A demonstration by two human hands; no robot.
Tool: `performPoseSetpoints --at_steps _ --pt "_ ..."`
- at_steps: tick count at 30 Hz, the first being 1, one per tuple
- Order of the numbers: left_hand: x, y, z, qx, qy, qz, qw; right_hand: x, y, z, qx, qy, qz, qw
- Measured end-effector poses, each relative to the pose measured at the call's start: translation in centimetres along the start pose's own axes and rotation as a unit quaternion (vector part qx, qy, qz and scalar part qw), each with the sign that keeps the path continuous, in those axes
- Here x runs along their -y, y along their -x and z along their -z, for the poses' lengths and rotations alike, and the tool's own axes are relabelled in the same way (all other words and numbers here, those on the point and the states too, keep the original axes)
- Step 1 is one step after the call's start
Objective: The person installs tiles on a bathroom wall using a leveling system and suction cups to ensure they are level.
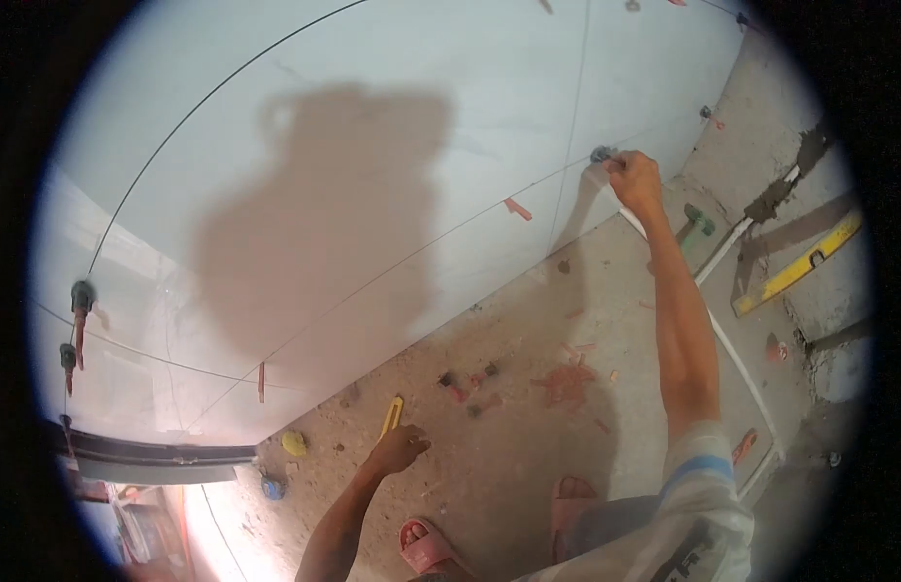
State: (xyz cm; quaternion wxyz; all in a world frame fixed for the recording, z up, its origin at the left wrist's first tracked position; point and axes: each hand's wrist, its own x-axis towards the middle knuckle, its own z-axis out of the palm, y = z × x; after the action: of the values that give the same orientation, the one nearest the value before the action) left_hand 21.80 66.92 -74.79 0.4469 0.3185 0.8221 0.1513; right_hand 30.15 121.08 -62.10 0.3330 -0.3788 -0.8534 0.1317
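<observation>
My right hand [637, 181] reaches out to the large pale wall tile. Its fingers are closed on a small dark tile-levelling knob [602, 153] that sits on a joint between tiles. Low in front of me is my left hand [400, 450], closed around a yellow utility knife [392, 415] whose end sticks up past the fingers. An orange-red wedge [517, 209] sticks out of the joint left of my right hand, and another wedge [261, 381] sits farther along at the lower left. More dark levelling knobs [82, 297] hang at the tile's left edge.
Red plastic scraps [567, 385] and several loose levelling pieces [460, 388] lie on the dusty floor. A green-headed hammer [698, 221], a white pipe [732, 339] and a yellow spirit level [800, 265] are at the right. A blue roll [272, 487] lies at the lower left.
</observation>
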Motion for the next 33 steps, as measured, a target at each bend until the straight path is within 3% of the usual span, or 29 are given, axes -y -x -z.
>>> performPoseSetpoints --at_steps 5,8,10,23,29,33 --pt "2.9 -0.5 -1.5 -0.008 -0.024 -0.016 1.0 -0.3 -0.6 0.3 0.0 0.018 0.009 1.0" --pt "3.6 0.3 -2.1 0.006 -0.032 -0.017 0.999 -0.4 -0.7 0.3 0.033 -0.043 0.008 0.999" --pt "3.4 -0.3 -1.9 0.002 -0.033 -0.029 0.999 -0.1 -0.8 -0.5 -0.014 0.059 0.027 0.998" --pt "4.1 -0.2 -2.1 0.019 -0.04 -0.029 0.999 -0.7 -1.5 0.7 0.039 0.005 -0.014 0.999" --pt "3.9 0.5 -2.4 0.015 -0.028 -0.029 0.999 1.0 -1.1 0.7 0.016 0.101 0.007 0.995" --pt "4.2 -0.4 -1.6 0.031 -0.057 -0.061 0.996 -0.7 -2.3 1.4 0.068 0.059 0.029 0.996"
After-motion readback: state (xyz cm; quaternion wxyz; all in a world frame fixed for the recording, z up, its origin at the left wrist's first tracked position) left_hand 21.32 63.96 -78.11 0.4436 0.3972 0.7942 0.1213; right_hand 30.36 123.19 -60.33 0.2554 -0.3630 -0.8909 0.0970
